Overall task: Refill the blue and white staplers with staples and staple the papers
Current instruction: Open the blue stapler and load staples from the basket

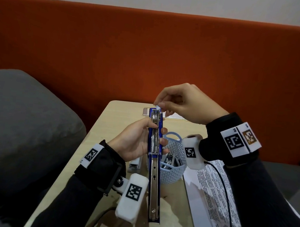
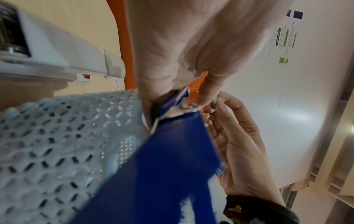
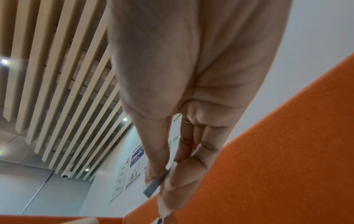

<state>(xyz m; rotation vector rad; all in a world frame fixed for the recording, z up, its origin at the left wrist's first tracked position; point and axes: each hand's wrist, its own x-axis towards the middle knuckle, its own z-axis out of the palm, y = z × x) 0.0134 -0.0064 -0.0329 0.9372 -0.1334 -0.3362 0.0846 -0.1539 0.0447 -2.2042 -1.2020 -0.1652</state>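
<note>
The blue stapler (image 1: 156, 132) is flipped wide open above the table, its metal staple channel facing up. My left hand (image 1: 139, 139) grips its far half from the left, thumb on the rail and fingers round the right side. My right hand (image 1: 176, 101) pinches a small strip of staples (image 1: 158, 106) between thumb and forefinger, right at the far tip of the channel. The right wrist view shows that grey staple strip (image 3: 155, 184) between the fingertips. The white stapler (image 1: 135, 164) lies on the table under my left wrist. Printed papers (image 1: 211, 188) lie at the right.
A pale blue perforated basket (image 1: 172, 163) holding staple strips stands just right of the blue stapler. A phone (image 1: 145, 111) lies at the table's far edge. Behind the small wooden table (image 1: 108, 120) runs an orange bench back; a grey cushion is at the left.
</note>
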